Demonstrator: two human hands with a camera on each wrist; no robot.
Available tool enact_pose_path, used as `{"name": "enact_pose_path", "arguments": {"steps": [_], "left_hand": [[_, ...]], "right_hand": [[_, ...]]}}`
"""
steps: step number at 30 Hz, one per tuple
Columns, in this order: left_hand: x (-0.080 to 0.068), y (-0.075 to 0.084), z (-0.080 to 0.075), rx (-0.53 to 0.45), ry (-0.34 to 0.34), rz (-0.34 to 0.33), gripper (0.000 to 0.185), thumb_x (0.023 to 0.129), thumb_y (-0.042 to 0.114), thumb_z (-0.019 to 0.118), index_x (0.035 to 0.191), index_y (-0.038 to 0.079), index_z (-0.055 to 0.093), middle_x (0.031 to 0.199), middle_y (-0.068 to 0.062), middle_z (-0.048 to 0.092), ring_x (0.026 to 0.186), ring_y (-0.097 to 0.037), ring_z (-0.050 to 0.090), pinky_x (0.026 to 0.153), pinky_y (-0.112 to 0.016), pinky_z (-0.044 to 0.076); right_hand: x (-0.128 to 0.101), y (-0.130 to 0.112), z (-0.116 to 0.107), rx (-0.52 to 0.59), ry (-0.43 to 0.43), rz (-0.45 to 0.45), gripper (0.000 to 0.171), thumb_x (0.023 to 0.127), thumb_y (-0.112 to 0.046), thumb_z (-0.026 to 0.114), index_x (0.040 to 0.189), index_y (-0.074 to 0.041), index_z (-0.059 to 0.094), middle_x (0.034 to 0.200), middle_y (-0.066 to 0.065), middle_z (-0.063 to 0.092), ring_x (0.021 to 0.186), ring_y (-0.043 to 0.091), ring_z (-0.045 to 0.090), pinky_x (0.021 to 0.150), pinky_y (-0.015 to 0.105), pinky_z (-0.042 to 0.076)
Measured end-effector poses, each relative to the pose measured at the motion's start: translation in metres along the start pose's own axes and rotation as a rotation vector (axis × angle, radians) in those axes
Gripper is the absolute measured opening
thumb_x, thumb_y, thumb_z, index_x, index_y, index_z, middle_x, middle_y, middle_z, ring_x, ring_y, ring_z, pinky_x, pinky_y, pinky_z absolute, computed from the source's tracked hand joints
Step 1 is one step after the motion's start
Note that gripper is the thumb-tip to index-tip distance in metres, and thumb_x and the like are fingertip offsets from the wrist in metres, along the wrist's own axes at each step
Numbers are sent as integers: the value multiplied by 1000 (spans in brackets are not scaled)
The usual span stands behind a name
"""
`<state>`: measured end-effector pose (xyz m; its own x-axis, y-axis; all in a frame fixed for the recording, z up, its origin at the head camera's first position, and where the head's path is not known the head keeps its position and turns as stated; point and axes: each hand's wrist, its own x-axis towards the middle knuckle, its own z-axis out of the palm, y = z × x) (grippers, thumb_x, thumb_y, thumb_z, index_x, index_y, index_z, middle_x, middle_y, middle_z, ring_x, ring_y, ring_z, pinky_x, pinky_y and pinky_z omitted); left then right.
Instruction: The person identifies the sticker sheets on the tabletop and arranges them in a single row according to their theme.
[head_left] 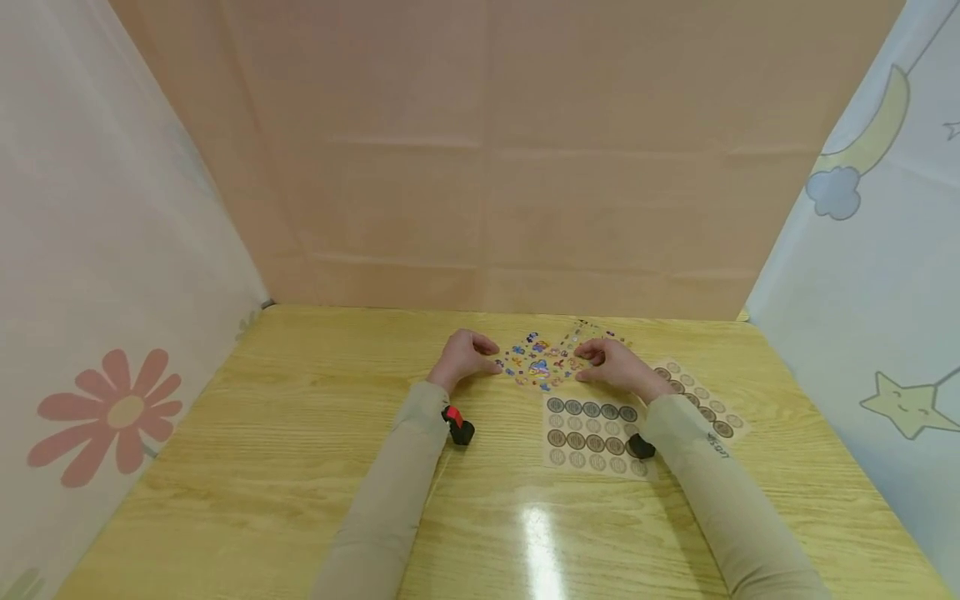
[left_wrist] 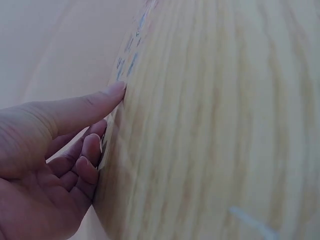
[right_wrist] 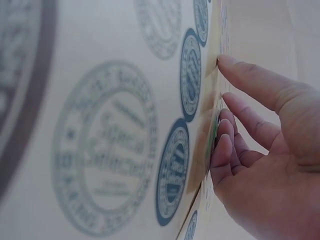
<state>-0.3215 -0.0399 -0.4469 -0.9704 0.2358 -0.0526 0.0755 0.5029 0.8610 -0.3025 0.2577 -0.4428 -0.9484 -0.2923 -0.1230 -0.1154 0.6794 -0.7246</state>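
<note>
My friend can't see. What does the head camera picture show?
Two hands, left hand and right hand, touch a colourful cartoon sticker sheet on a yellow wooden table. Nearer lies a beige sheet of round brown seal stickers, another beside it.

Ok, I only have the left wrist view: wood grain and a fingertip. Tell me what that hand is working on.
Observer: The left hand rests at the left edge of a colourful sticker sheet lying on the wooden table.
Operator: Give me the other hand.
Observer: The right hand touches the same sheet's right edge, fingers bent down onto it.
Operator: List what else lies nearby.
Observer: A sheet of round seal stickers lies just nearer the person, and a second one lies partly under the right forearm.
</note>
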Motion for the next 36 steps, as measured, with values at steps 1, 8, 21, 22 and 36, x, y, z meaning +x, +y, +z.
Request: {"name": "enact_pose_path", "arguments": {"steps": [1, 8, 21, 22, 36], "left_hand": [[1, -1, 0, 1, 2, -4, 30, 71, 6, 85, 99, 6, 75, 98, -5, 67, 91, -20, 59, 83, -33, 51], [1, -1, 3, -13, 9, -13, 29, 73, 7, 84, 100, 5, 74, 100, -6, 67, 89, -20, 59, 80, -33, 52], [2, -5, 9, 4, 51, 9, 27, 71, 10, 86, 96, 7, 75, 95, -4, 67, 87, -19, 59, 78, -32, 53], [2, -5, 9, 6, 57, 10, 26, 71, 10, 86, 95, 7, 75, 94, -4, 67, 87, -19, 59, 78, -32, 53], [0, -2, 11, -4, 64, 8, 17, 72, 7, 85, 87, 6, 76, 80, -1, 67, 75, -17, 60, 68, -29, 52]], "right_hand": [[0, 0, 0, 0, -4, -4, 41, 86, -12, 73, 122, 0, 59, 110, 16, 54, 93, 27, 47, 81, 38, 42], [1, 2, -2, 18, -4, -13, 36, 87, -13, 73, 119, -1, 63, 106, 14, 55, 88, 26, 46, 74, 35, 42], [1, 0, 1, 22, 15, -14, 36, 87, -12, 72, 119, 0, 63, 111, 16, 56, 91, 26, 48, 77, 36, 43], [1, 0, 1, 22, 14, -14, 35, 86, -12, 72, 118, 0, 63, 110, 15, 55, 90, 26, 48, 77, 36, 43], [1, -2, 2, 31, 20, -16, 28, 88, -12, 71, 113, 0, 67, 108, 14, 60, 82, 24, 51, 70, 34, 46]]}}
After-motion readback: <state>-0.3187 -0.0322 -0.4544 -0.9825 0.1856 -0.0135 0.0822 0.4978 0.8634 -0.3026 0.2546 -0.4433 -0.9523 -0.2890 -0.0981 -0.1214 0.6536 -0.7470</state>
